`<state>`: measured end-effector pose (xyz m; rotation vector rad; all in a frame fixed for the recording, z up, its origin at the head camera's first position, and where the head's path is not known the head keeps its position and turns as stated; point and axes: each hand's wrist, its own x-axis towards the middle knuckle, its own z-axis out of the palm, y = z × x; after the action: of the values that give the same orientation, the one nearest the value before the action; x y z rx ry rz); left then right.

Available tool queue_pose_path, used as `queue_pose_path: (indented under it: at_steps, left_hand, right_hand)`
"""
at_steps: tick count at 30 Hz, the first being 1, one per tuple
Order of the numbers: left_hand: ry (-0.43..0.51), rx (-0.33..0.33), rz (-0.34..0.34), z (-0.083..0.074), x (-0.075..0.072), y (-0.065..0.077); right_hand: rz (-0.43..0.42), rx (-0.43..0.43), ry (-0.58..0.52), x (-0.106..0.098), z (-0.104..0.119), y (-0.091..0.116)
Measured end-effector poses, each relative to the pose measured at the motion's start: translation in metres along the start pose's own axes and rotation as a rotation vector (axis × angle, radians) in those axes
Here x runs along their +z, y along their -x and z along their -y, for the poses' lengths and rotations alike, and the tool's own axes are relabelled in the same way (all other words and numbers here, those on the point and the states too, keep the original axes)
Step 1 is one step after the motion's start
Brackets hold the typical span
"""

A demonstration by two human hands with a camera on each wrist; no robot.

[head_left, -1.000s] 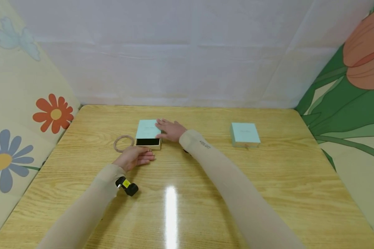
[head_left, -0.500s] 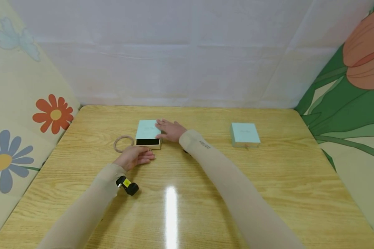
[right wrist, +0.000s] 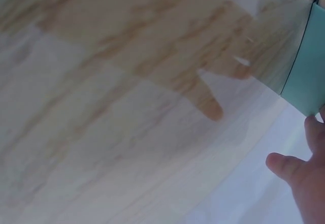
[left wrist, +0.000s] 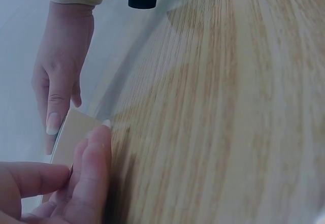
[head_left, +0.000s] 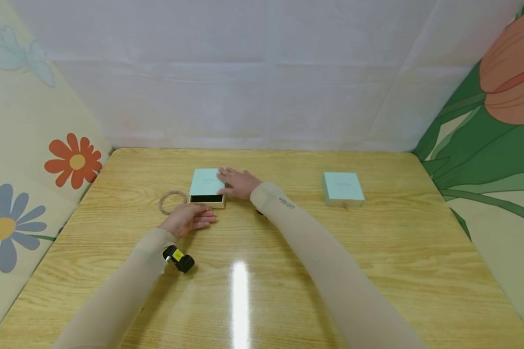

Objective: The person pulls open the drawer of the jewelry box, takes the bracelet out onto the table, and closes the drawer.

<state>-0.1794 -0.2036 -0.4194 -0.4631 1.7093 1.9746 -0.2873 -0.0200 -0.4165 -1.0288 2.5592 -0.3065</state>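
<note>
A pale turquoise drawer box (head_left: 206,182) stands at the left of the table, its black-lined drawer (head_left: 206,198) partly out toward the front. My left hand (head_left: 184,220) is at the drawer's front; in the left wrist view its thumb and finger pinch a small dark pull tab (left wrist: 71,170) there, the other fingers stretched out. Straight fingers of my right hand (head_left: 240,183) rest on the right part of the box top. A pinkish-brown bangle (head_left: 160,203) lies just left of the box, close to the left hand.
A second turquoise box (head_left: 343,186), closed, with a small pull at its front, stands on the right of the wooden table (head_left: 288,167). A white cloth backdrop (head_left: 262,97) rises behind the far edge; flower-printed panels (head_left: 76,162) flank both sides.
Slightly less of the drawer shows beyond the box cover than a second ago. Both hands keep nearly the same places, and the bangle stays put.
</note>
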Motion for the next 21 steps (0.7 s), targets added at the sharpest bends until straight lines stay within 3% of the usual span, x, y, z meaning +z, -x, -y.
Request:
queue_pose_path:
  at_steps: [21]
  left_hand:
    - [0.025, -0.014, 0.028, -0.0045, -0.0026, -0.0055]
  right_hand:
    - [0.001, -0.004, -0.001, -0.0006, -0.0001, 0.0014]
